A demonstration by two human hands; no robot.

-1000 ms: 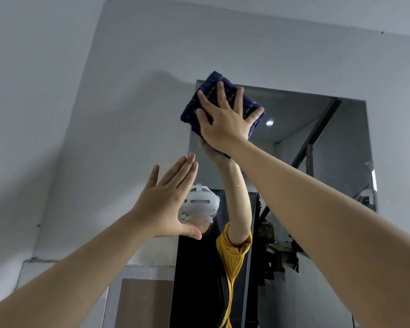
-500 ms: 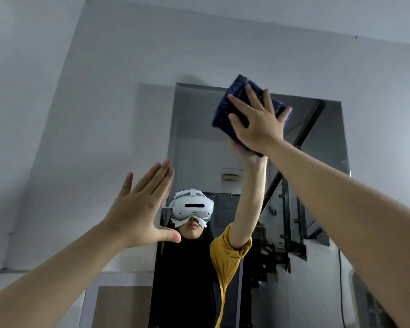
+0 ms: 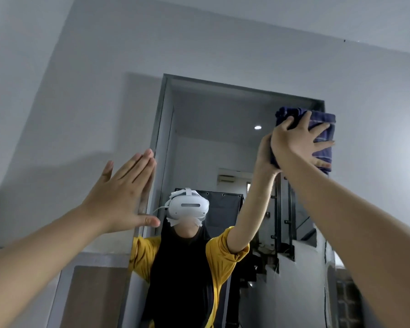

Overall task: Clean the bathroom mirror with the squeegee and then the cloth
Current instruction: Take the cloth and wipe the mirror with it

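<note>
The tall frameless mirror (image 3: pixel 213 129) hangs on a pale grey wall, straight ahead and above me. My right hand (image 3: pixel 294 140) presses a folded dark blue cloth (image 3: pixel 322 129) flat against the mirror's upper right corner, fingers spread over it. My left hand (image 3: pixel 123 192) is raised flat with fingers together, its fingertips at the mirror's left edge, holding nothing. The squeegee is not in view. The mirror reflects a person in a yellow shirt with a white headset and the raised arm.
Pale grey wall (image 3: pixel 81 91) surrounds the mirror. A white ledge with a brown panel (image 3: pixel 92 294) sits at lower left below the mirror. The reflection shows a dark door and a staircase with black railing.
My right hand has slid the cloth along the top of the mirror from the upper left corner to the upper right corner. My left hand stayed raised beside the left edge.
</note>
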